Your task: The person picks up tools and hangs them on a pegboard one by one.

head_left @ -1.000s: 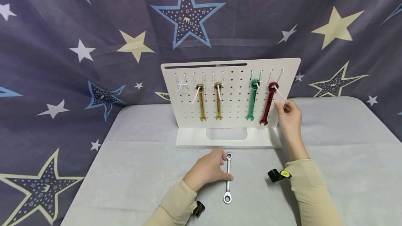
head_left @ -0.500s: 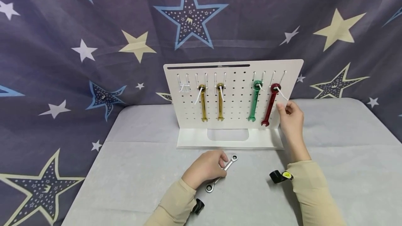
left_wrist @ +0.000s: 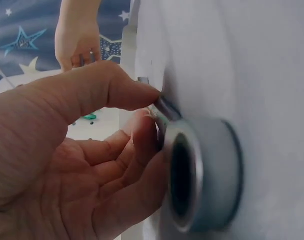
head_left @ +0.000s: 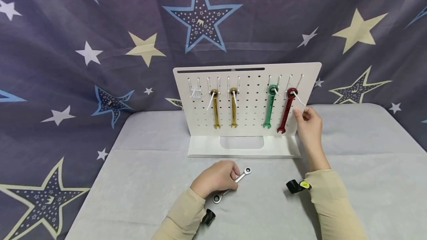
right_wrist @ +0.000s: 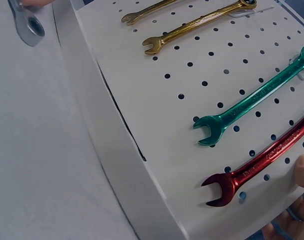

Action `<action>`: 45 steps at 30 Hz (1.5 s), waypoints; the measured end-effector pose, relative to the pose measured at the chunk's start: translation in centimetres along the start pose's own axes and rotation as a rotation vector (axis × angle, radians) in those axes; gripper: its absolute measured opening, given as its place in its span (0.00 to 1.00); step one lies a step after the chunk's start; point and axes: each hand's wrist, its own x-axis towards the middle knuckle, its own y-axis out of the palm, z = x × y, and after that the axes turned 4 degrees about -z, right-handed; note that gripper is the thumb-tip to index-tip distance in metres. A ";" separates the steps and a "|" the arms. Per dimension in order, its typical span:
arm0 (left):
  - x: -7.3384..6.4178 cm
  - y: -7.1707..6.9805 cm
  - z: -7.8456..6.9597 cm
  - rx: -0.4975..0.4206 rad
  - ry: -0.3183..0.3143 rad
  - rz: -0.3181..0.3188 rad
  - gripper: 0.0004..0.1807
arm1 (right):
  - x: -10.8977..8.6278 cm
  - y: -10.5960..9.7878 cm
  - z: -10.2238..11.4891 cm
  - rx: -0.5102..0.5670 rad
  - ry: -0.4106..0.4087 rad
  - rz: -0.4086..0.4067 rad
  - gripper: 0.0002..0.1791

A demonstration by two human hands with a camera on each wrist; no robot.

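Observation:
Thumb and fingers of my left hand (head_left: 216, 177) pinch a silver double-ring ratchet wrench (head_left: 241, 176) by its middle, just in front of the pegboard stand. The wrench lies slanted, its far ring pointing to the right; in the left wrist view its near ring (left_wrist: 212, 175) looms large close to the grey cloth. My right hand (head_left: 310, 127) holds the right edge of the white pegboard (head_left: 250, 110), thumb on the front face and fingers behind. Beside that thumb hangs a red combination wrench (head_left: 285, 112), and left of it a green one (head_left: 269, 108).
Two gold wrenches (head_left: 215, 110) hang further left on white hooks. At the far left, a white hook (head_left: 195, 92) carries no wrench. The stand's white base (head_left: 203, 146) has a cut-out and sits on the grey-covered table (head_left: 143, 180). Behind hangs a star-patterned curtain (head_left: 110, 17).
The silver wrench has turned from nearly straight to a slant, its near end swinging left. My left hand has shifted slightly left with it. The right hand stays on the board's edge.

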 end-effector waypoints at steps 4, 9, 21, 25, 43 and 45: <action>-0.3 -0.2 -0.2 0.016 0.004 0.021 0.13 | 0.0 0.0 0.0 0.002 -0.008 -0.002 0.17; -0.4 -0.3 -0.3 0.058 0.026 0.017 0.11 | 0.0 0.0 0.0 0.003 -0.016 0.002 0.17; -0.4 -0.3 0.0 -0.015 0.022 -0.019 0.25 | -0.1 0.0 0.1 -0.009 -0.021 0.000 0.17; -0.3 -0.4 0.3 0.005 0.023 -0.020 0.21 | -0.2 0.0 0.2 -0.009 -0.012 0.000 0.17; 0.1 -2.3 1.1 -0.057 0.035 -0.139 0.14 | -0.3 -0.1 0.4 -0.017 -0.010 0.014 0.18; 0.1 -2.7 1.1 -0.060 0.020 -0.177 0.13 | -0.3 -0.1 0.4 -0.017 -0.010 0.013 0.18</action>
